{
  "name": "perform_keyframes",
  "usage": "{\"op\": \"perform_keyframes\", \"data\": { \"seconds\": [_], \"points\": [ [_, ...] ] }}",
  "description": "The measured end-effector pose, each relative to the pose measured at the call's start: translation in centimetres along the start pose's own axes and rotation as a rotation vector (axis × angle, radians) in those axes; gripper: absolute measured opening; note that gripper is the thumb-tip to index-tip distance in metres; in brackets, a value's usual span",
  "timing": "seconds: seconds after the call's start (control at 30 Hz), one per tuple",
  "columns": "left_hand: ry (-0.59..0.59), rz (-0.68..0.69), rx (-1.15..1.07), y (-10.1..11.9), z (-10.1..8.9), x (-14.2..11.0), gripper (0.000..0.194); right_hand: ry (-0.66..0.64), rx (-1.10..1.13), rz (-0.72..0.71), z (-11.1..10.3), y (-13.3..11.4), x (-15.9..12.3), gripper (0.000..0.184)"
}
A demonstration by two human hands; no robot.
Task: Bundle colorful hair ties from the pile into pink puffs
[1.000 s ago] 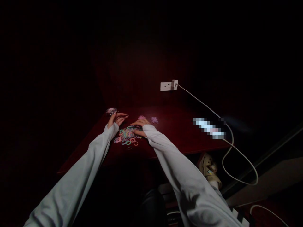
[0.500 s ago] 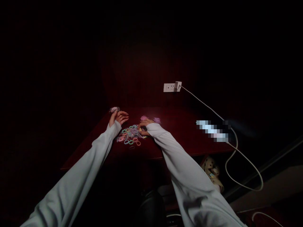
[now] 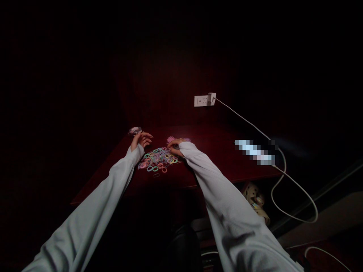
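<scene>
The pile of coloured bands (image 3: 155, 160) lies on the worktop (image 3: 221, 162), between the two sleeves, with a few loops loose at its near edge. The right hand (image 3: 176, 146) is at the pile's far right edge, its fingers bent down; I cannot tell whether they pinch a band. Just beyond it sits a pink bundle (image 3: 170, 139), and to the right of that a purple bundle (image 3: 187, 140), partly hidden by the right cuff. The left hand (image 3: 141, 140) is at the pile's far left, its fingers half curled and slightly apart, with nothing visible in them. Just past its wrist, at the far left, stands a clear tub (image 3: 135, 130). On the far wall, a charger (image 3: 211, 98) sits in the socket (image 3: 200, 101), its white cable (image 3: 241, 119) trailing right.
</scene>
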State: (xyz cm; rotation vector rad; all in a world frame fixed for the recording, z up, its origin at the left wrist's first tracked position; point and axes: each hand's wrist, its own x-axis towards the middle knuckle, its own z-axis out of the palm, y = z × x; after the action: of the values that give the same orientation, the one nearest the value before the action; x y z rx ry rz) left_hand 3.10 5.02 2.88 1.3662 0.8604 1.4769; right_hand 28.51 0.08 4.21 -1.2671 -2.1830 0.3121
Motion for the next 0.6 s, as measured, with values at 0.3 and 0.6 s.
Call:
{"op": "perform_keyframes", "data": {
  "seconds": [0.3, 0.6],
  "points": [
    [-0.187, 0.167, 0.316, -0.1, 0.8, -1.7, 0.049, -0.083, 0.036, 0.126, -1.8, -0.8, -1.3, 0.022],
    [-0.380, 0.259, 0.705, 0.8, 1.6, -4.1, 0.028, -0.124, 0.098, 0.160, -1.7, -1.4, -1.6, 0.021]
  ]
}}
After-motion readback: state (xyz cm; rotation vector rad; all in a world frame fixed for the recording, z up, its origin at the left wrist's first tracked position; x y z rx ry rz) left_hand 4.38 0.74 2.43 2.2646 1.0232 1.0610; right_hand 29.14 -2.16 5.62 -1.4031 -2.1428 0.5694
